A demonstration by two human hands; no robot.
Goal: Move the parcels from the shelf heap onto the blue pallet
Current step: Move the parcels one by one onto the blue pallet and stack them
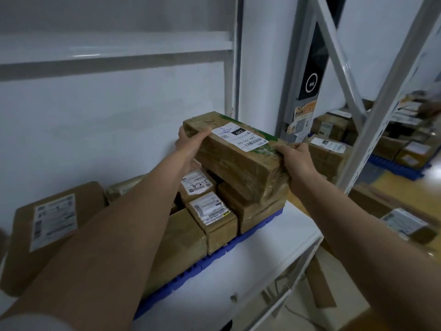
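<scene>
Left hand (188, 145) fingers hidden behind long parcel (235, 158); blue pallet (214, 256) mostly covered; label (239, 137) print unreadable.

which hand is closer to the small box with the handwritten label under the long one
Left. The left hand grips the long parcel's far end right above that small box; the right hand holds the near end, farther right.

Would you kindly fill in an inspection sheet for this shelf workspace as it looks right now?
Surface: white shelf carrying a blue pallet.
Job's things: long taped parcel held above the stacked parcels on the pallet; flat parcel lies left of them.
Clutter: cardboard scraps on the floor below.
Grips: left hand holds the parcel's far end, right hand its near end.
Cables: thin cable under the shelf.
Surroundings: white wall, grey racking, more boxes on another blue pallet.
</scene>
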